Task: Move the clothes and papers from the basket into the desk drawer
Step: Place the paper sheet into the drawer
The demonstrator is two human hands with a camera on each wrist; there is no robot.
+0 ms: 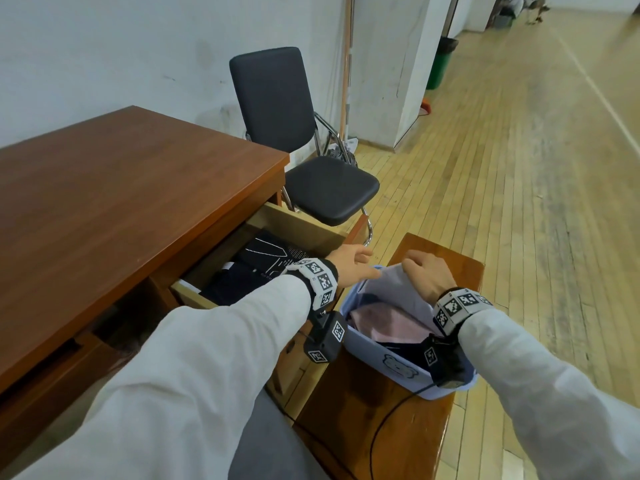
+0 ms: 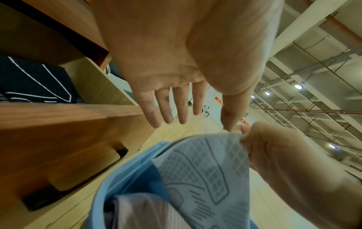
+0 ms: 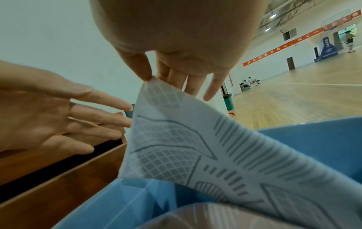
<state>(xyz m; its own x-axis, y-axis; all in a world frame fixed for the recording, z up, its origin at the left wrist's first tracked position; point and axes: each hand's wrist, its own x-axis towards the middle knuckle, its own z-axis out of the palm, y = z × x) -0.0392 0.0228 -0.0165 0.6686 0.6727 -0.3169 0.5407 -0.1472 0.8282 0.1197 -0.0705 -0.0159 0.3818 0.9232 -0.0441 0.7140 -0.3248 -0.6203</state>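
Note:
A light blue basket (image 1: pixel 381 358) stands on a low wooden stand, holding pink cloth (image 1: pixel 384 317) and a dark garment. My right hand (image 1: pixel 427 271) pinches the top corner of a printed sheet of paper (image 3: pixel 195 147) between thumb and forefinger, lifting it out of the basket (image 3: pixel 313 147). The same paper (image 2: pixel 211 167) bends over the basket rim (image 2: pixel 125 175). My left hand (image 1: pixel 349 259) hovers open beside the paper's left edge, fingers straight, above the drawer corner. The open desk drawer (image 1: pixel 322 237) holds dark folded clothes (image 1: pixel 256 268).
The brown desk (image 1: pixel 121 188) runs along the left, with a black chair (image 1: pixel 294 140) behind the drawer. A black cable (image 1: pixel 381 420) trails over the wooden stand (image 1: pixel 388 427). Wooden floor (image 1: pixel 519 202) stretches to the right, with a green bin (image 1: pixel 441 62) far off.

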